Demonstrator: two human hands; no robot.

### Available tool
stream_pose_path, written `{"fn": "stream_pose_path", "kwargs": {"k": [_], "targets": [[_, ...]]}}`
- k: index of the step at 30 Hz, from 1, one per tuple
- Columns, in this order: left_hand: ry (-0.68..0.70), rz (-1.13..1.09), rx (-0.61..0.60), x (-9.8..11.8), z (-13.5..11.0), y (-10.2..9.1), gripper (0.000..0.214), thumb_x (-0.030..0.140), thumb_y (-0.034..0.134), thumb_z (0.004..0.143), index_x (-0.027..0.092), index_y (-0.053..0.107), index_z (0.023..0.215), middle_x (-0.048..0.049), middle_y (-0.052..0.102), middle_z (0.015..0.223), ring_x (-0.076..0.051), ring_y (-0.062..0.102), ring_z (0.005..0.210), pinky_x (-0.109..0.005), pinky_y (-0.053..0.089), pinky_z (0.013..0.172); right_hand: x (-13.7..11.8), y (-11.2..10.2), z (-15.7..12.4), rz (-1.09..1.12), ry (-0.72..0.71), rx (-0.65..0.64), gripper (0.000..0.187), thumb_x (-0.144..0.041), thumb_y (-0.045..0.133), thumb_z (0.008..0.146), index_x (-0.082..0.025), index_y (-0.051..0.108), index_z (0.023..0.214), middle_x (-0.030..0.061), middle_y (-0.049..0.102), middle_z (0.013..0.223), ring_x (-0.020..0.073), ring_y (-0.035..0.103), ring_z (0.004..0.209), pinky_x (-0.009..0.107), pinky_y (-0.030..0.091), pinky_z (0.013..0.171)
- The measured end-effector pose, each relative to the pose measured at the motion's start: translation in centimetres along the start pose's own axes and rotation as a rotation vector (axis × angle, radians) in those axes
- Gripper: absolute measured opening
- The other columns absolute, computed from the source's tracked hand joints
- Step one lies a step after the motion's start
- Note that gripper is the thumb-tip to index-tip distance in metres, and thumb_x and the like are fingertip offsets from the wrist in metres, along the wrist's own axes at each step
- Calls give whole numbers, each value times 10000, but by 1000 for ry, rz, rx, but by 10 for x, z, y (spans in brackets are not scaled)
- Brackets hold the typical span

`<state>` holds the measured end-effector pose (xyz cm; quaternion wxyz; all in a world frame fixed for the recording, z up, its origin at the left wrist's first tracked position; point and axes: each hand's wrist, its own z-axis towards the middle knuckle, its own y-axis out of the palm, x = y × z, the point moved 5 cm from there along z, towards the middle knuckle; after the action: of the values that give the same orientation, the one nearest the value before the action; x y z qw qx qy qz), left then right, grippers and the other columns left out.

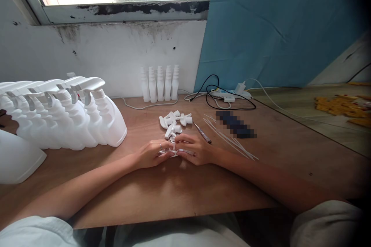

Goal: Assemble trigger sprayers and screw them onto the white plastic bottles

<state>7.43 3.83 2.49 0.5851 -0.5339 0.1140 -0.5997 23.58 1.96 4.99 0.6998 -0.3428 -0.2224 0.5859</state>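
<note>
Close together at the middle of the table, my left hand (155,154) and my right hand (198,149) both pinch a small white plastic sprayer part (174,153). The fingers cover much of it, so its full shape is hidden. A ring shows on a finger of my left hand. Just beyond the fingertips lies a loose cluster of white spray heads (173,129). A slim screwdriver (203,133) rests right of the cluster, near my right hand. Several thin white tubes (228,139) lie farther right, beyond my right forearm.
Large white spray bottles (87,123) crowd the table's left side. Several slim white bottles (160,85) stand against the wall. At the back right are a power strip (232,93) and a black cable (211,102). A dark pixelated object (234,124) lies in front of them.
</note>
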Motion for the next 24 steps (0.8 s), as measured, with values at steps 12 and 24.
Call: {"fn": "stream_pose_path", "kwargs": {"k": [12, 24], "targets": [[60, 184, 95, 0, -2, -1, 246, 319, 520, 920, 179, 587, 1111, -70, 722, 927, -150, 684, 767, -232, 519, 703, 38, -42, 0, -405, 428, -113, 225, -246, 452, 948, -156, 643, 872, 65, 673, 739, 151, 595, 642, 261, 401, 620], [2, 165, 99, -6, -2, 1, 228, 303, 569, 859, 181, 615, 1045, -49, 715, 872, -127, 659, 705, -208, 506, 654, 94, -97, -90, -52, 1552, -1079, 224, -260, 645, 730, -136, 533, 580, 61, 583, 549, 126, 513, 471, 264, 387, 514]]}}
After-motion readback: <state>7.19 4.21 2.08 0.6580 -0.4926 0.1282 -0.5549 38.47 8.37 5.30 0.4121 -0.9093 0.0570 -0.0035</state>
